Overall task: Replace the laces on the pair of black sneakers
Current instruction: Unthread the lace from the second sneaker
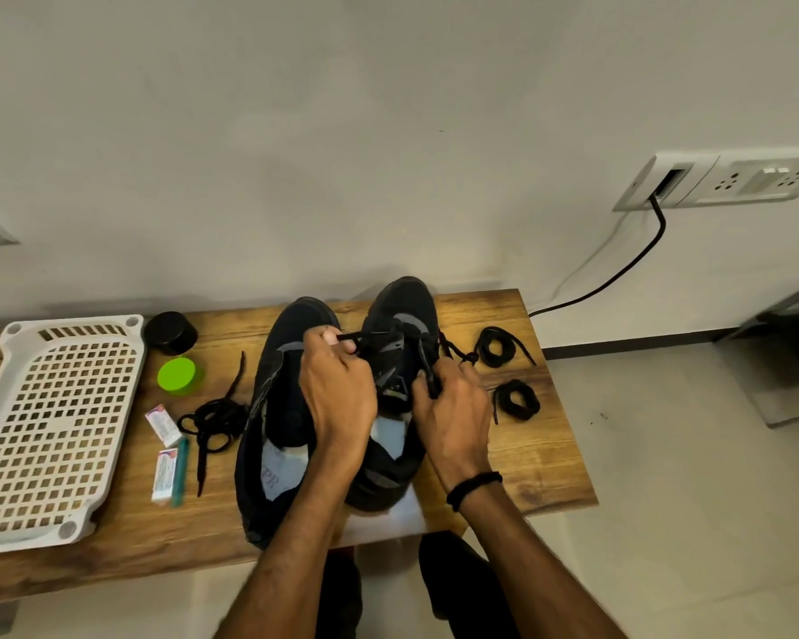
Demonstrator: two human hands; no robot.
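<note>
Bench [531, 458] of brown wood holds two black shoes side by side, toes toward the wall. The left sneaker [273, 408] has no lace in it, and the letters "PR" show on its pale insole [275, 472]. The right sneaker [404, 315] sits just beside it, with a black lace [365, 335] going across near its toe. The left hand [337, 389] pinches one end of that lace between thumb and fingers, over the gap between the shoes. The right hand [453, 408] is curled round the other part of the lace at the shoe's right side, and a black band [473, 488] sits on its wrist. A loose lace [213, 422] lies in a messy heap left of the shoes. One rolled lace [497, 348] and a second rolled lace [517, 398] lie on the right. Two small boxes [163, 424] near the loose lace have print too tiny to read. A green lid [178, 375], a black pot [171, 332] and a white tray [51, 426] full of holes are on the far left.
</note>
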